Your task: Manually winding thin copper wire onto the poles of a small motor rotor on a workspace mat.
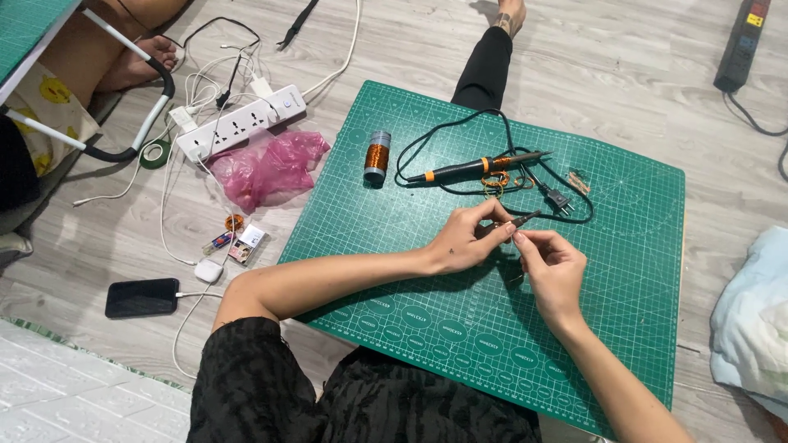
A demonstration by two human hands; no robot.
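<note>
Green and gridded, the cutting mat (624,271) lies on a pale wood-grain floor (624,74), and both hands meet above its middle. The left hand (464,242) is curled, thumb and forefinger pinched on a slim dark tool (519,221), probably tweezers, though it is too small to be sure. Its long axis runs slantwise, the free tip pointing up and right toward the mat's far right corner, the held end buried in the left fingertips. The right hand (554,267) sits just right of and below the tool, fingers bent inward, thumb and forefinger closed at the tool's near end; whether they grip a fine wire there I cannot tell.

Beyond the hands, toward the mat's far edge, a soldering iron (480,167) with a black handle and orange collars lies nearly level, metal tip pointing right, its black cord (447,131) looped around it, ending in a plug (560,199). A spool of copper wire (377,156) stands near the far left corner. Off the mat's left edge lie a crumpled pink plastic bag (267,168), a white power strip (238,123) and a black phone (141,297).
</note>
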